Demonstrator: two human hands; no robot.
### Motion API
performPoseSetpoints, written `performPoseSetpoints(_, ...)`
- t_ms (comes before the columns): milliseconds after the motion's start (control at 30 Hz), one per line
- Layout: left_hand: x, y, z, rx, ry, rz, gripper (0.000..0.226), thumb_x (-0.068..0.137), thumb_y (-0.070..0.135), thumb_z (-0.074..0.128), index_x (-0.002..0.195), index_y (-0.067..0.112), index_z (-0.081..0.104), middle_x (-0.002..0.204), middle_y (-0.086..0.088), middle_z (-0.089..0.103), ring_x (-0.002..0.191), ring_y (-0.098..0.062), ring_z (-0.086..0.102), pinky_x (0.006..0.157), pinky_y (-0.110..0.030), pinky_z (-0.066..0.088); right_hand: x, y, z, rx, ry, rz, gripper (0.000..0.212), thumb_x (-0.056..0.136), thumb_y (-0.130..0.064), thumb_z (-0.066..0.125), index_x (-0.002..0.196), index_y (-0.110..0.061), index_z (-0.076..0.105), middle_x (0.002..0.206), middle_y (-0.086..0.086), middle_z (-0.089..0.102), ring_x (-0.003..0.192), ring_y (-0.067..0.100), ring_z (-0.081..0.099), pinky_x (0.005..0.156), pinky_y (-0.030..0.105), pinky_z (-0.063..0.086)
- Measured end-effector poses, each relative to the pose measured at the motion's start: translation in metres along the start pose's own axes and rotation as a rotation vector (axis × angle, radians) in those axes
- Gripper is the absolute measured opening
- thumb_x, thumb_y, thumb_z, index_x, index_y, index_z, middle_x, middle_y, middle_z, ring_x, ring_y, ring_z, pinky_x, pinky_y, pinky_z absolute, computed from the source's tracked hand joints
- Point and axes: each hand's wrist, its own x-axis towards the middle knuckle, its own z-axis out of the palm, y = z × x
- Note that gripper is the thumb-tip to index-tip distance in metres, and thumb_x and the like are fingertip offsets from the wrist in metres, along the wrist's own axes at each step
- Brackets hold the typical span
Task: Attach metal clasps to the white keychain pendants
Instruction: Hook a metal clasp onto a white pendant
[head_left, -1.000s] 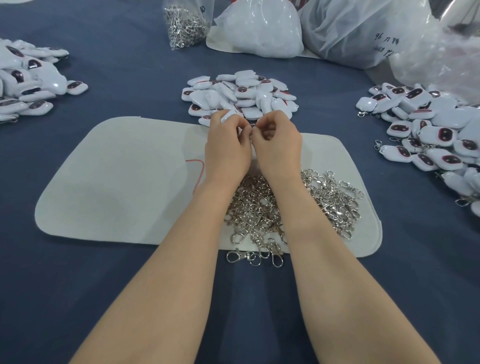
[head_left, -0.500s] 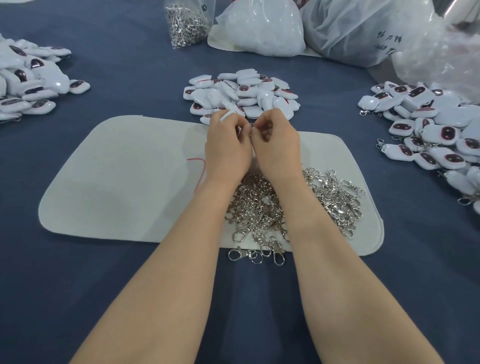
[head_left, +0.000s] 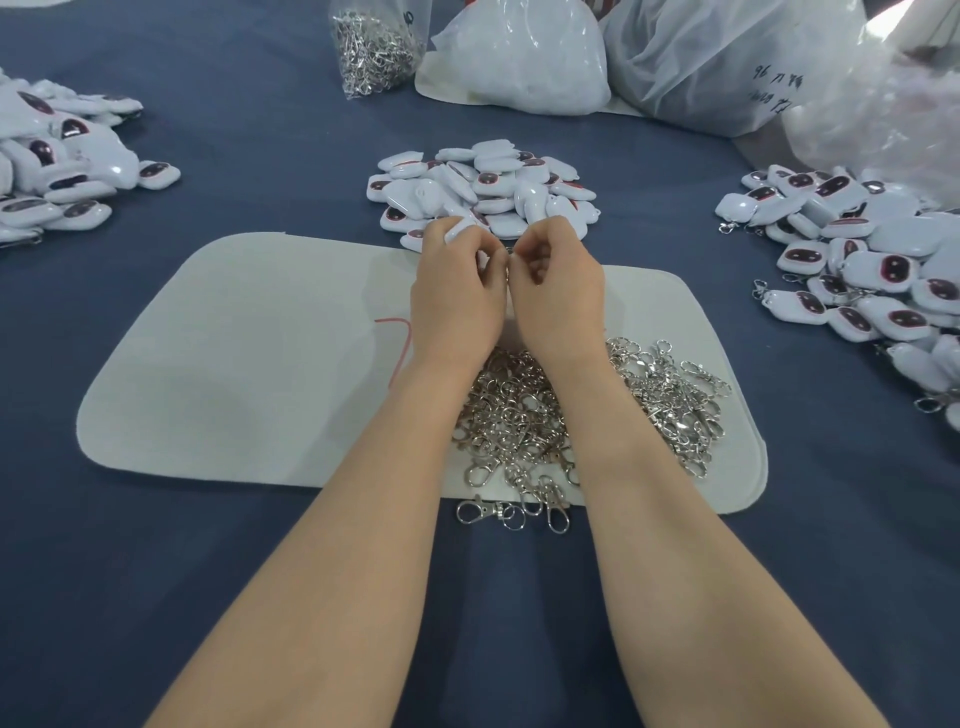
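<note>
My left hand (head_left: 457, 291) grips a white keychain pendant (head_left: 460, 228), whose top shows above the fingers. My right hand (head_left: 558, 283) is curled against it, fingertips pinching a small metal clasp (head_left: 508, 254) that is mostly hidden between the hands. Both hands hover over the far edge of a white felt mat (head_left: 249, 353). A heap of loose silver clasps (head_left: 587, 410) lies on the mat under my wrists. A pile of white pendants (head_left: 483, 182) sits just beyond my hands.
More pendants are heaped at the left (head_left: 57, 166) and, with clasps on some, at the right (head_left: 862, 260). A clear bag of clasps (head_left: 374, 47) and white plastic bags (head_left: 524, 57) stand at the back. A thin red thread (head_left: 400, 338) lies on the mat. Blue cloth (head_left: 156, 571) covers the table.
Both hands stay together at the same spot, with only small finger movements around the pendant and clasp. The view shifted slightly.
</note>
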Motion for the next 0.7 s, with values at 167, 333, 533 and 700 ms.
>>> performPoseSetpoints(167,-0.0033,0.0028,-0.0023,0.084,-0.032,0.053,0.008,0.090,0.016,0.057,0.093,0.011,0.063,0.129,-0.003,0.047,0.079,-0.020,0.055,0.073,-0.033,0.046,0.0008,0.0006,-0.0021,-0.063,0.022,-0.049,0.009,0.084,0.003,0.052,0.091,0.000,0.056,0.089,0.010,0.061,0.084,0.028,0.055,0.077,0.037,0.044)
performPoseSetpoints(333,-0.0034,0.0041,-0.0020,0.051,-0.016,0.076,0.009,0.091,0.011,0.055,0.094,0.007,0.062,0.126,-0.007,0.048,0.086,-0.024,0.056,0.076,-0.036,0.047,0.0017,-0.0016,-0.0025,0.024,0.040,0.023,0.008,0.085,0.000,0.055,0.092,-0.003,0.058,0.082,-0.001,0.057,0.077,0.016,0.053,0.076,0.024,0.044)
performPoseSetpoints(533,-0.0031,0.0041,-0.0022,0.004,-0.012,0.061,0.011,0.091,0.006,0.052,0.094,0.003,0.062,0.124,-0.010,0.049,0.087,-0.022,0.054,0.081,-0.036,0.045,0.0033,0.0000,-0.0025,0.070,-0.019,0.082,0.009,0.086,-0.002,0.057,0.090,-0.010,0.056,0.073,-0.015,0.051,0.067,0.001,0.049,0.072,0.017,0.043)
performPoseSetpoints(700,-0.0031,0.0041,-0.0022,0.003,0.001,0.030,0.011,0.091,0.006,0.051,0.094,0.003,0.062,0.123,-0.011,0.051,0.092,-0.021,0.054,0.081,-0.034,0.044,0.0001,0.0006,0.0002,0.040,-0.023,0.029,0.014,0.085,-0.001,0.055,0.084,-0.014,0.050,0.076,-0.005,0.054,0.069,0.010,0.047,0.068,0.019,0.041)
